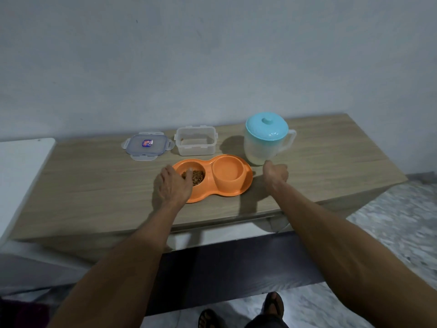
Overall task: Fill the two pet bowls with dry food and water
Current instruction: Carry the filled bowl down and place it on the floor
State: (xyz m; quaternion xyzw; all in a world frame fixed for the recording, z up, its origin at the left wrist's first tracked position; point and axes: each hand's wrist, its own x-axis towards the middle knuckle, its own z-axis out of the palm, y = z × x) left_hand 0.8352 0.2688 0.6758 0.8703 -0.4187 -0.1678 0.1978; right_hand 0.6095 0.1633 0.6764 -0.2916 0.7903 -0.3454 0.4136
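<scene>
Under left hand (173, 185), kibble (198, 178) half hidden.

No words or numbers can be read; the lid (147, 145) bears a small red and blue sticker (146, 143), perhaps a brand mark, too blurred.

Plenty of room here tbh. The worktop (82, 185) is bare across its whole left end up to the white unit (21, 174) at the left edge. It's bare across the right end past the jug too, plus a strip along the front edge. The clutter sits mid-back, in a row near the wall (212, 67): flat lid (147, 145), open tub (196, 145) and tall lidded jug (266, 143), with narrow gaps between them. The orange double bowl (236, 192) is just in front, its right end close to the jug's base. The left hand (173, 185) covers the left bowl and the right hand (275, 174) plugs the spot by the jug's foot. Only the right bowl is open from above.
</scene>
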